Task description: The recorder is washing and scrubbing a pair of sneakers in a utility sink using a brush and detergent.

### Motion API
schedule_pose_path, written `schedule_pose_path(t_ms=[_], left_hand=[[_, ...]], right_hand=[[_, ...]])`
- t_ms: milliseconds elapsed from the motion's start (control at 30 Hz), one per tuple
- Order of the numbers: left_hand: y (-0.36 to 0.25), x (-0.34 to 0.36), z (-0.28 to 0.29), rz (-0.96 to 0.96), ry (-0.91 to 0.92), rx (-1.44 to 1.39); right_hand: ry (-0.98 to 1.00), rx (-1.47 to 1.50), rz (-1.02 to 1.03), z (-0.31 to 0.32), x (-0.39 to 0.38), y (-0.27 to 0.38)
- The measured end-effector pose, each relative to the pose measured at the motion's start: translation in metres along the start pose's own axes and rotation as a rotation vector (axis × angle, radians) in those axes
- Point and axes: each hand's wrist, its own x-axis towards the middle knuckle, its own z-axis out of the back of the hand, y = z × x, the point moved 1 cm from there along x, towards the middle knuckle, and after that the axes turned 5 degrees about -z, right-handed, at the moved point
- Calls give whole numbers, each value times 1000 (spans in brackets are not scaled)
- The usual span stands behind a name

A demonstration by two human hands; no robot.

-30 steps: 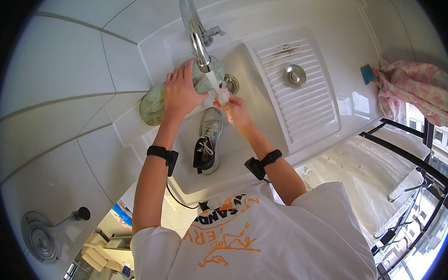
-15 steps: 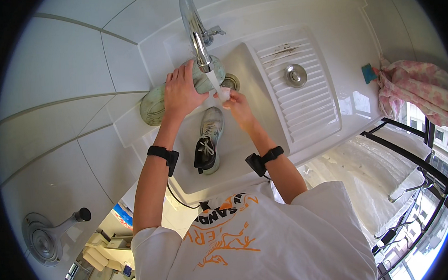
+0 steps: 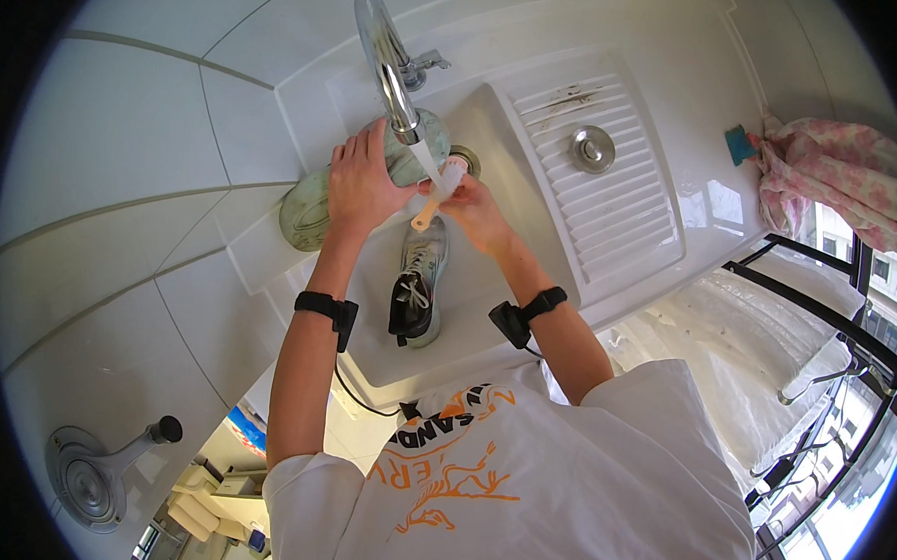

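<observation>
Over the upper left of the sink, my left hand grips a pale green shoe, which seems to lie sole up; my fingers hide its middle. A stream of water runs from the chrome faucet beside the shoe's far end. In that stream, my right hand is closed on a small scrub brush with a light orange handle and a pinkish head. A second shoe, grey with white laces and a dark opening, rests on the sink floor below my hands.
The sink's drain lies right of the stream. A ribbed washboard with a round metal stopper adjoins the basin. At the far right are a blue-green sponge and a pink-patterned cloth. Tiled wall borders the left.
My right hand has turned the brush under the water, so its handle now points toward the lower left and its head shows. The left hand and both shoes stay where they were.
</observation>
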Motion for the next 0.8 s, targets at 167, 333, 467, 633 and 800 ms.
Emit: schedule_pose_path(t_ms=[167,333,467,633,800], left_hand=[[0,1,0,2,9,-1],[3,1,-3,13,29,-4],[2,2,-2,16,32,-14],[-2,-1,2,26,43,-39],[-24,-11,13,-82,171,-66]], right_hand=[[15,73,52,0,3,-4],[0,148,73,-3,-2,4],[-14,111,33,8,-12,7],[-169,-169,-175,18,-47,34],[-187,-140,-74,36,-55,37]])
